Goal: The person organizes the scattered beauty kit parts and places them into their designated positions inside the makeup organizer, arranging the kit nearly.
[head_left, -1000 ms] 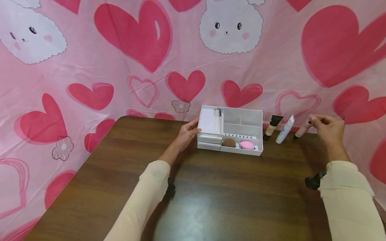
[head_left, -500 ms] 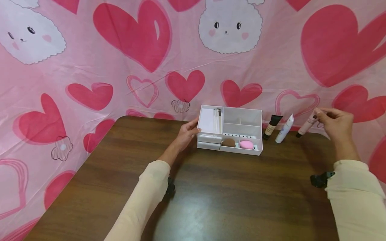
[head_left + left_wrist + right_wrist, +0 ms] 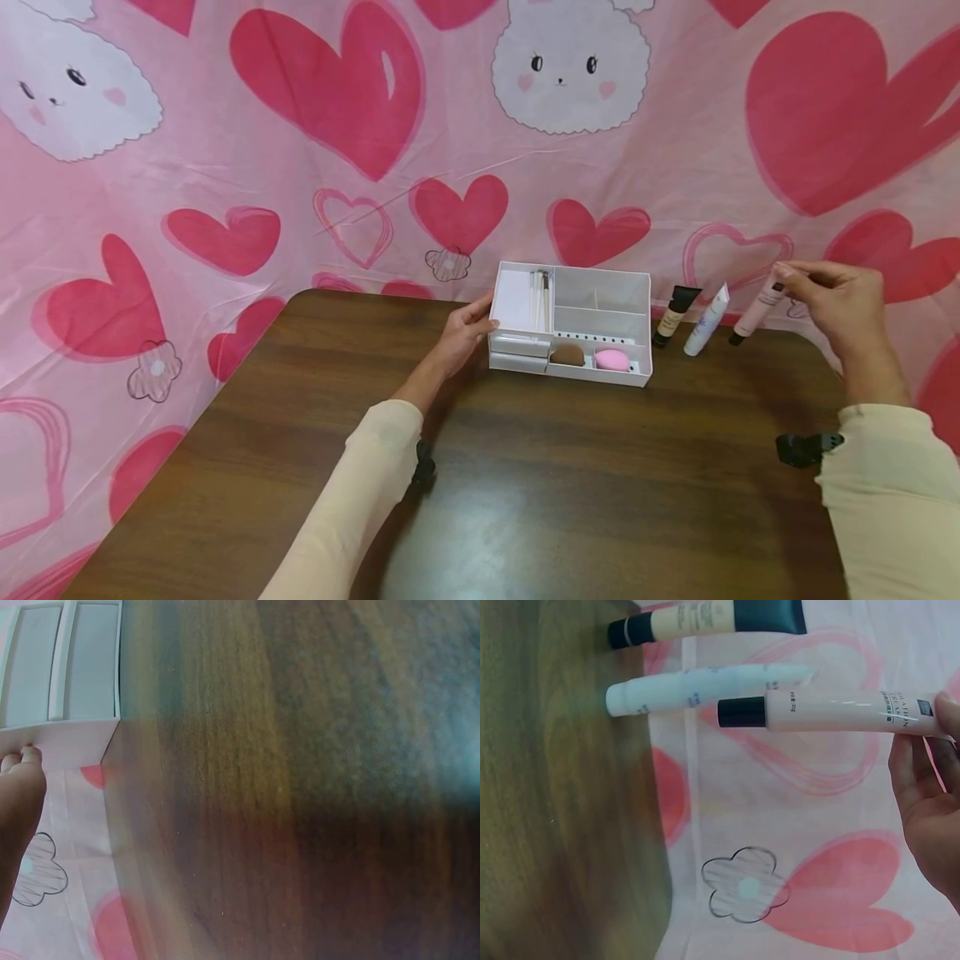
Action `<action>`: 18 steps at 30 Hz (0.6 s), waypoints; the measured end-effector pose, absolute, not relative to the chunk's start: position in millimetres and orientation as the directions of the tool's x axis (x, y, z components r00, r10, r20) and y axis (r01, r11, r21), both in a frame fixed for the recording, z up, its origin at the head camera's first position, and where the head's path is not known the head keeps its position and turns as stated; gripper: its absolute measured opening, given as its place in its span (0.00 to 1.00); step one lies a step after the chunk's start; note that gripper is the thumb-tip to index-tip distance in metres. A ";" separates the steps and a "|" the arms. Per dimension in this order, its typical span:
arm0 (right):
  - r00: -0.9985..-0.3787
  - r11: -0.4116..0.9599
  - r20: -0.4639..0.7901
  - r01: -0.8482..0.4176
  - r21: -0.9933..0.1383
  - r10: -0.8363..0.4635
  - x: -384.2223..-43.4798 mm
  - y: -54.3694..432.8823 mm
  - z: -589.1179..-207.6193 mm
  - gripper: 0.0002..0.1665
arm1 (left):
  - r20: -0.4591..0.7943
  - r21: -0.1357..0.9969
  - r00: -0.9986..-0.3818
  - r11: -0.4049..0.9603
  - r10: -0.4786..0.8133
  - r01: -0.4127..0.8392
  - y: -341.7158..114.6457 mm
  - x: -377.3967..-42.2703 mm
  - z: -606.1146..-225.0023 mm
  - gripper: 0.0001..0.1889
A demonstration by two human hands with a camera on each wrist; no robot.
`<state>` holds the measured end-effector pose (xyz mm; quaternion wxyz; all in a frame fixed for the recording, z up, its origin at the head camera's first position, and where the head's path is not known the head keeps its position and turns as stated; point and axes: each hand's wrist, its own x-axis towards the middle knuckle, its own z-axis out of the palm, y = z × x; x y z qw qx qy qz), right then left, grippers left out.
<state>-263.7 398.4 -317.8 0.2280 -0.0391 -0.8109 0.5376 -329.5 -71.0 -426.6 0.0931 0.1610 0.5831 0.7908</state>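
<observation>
My left hand point(image 3: 459, 337) holds the left side of a white makeup organizer point(image 3: 641, 377), thumb at its rim; in the left wrist view, fingertips point(image 3: 30, 754) meet the side wall. Brushes point(image 3: 542, 302), a brown sponge point(image 3: 567, 356) and a pink makeup sponge point(image 3: 612, 360) lie in its compartments. At the far right, my right hand point(image 3: 847, 312) pinches a pale pink cream tube point(image 3: 759, 313) by its flat end, black cap pointing down. The right wrist view shows this tube point(image 3: 829, 711) held in front of the backdrop, printed in dark letters.
Right of the organizer stand a beige tube with black ends point(image 3: 675, 317) and a white tube point(image 3: 707, 322), near the back edge of the brown wooden table point(image 3: 600, 483). A pink cloth backdrop point(image 3: 450, 108) with hearts hangs behind.
My right hand has moved to the right, then turned slightly, with the pink cream tube in it. The left hand and the organizer have stayed in place.
</observation>
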 end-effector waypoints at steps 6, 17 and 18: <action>-0.901 0.351 0.372 -0.281 -0.893 0.225 -263.5 384.5 -309.8 0.11 | 0.138 0.951 -0.934 -0.307 0.331 0.032 -69.9 -332.1 -427.7 0.32; -0.891 0.069 0.449 -0.444 -0.893 0.065 -278.5 351.2 -303.2 0.13 | 0.138 0.955 -0.933 -0.295 0.332 0.036 -70.7 -332.3 -427.5 0.32; -0.889 0.074 0.454 -0.449 -0.890 0.058 -280.2 348.2 -303.6 0.13 | 0.138 0.955 -0.934 -0.296 0.331 0.036 -70.8 -332.2 -427.7 0.33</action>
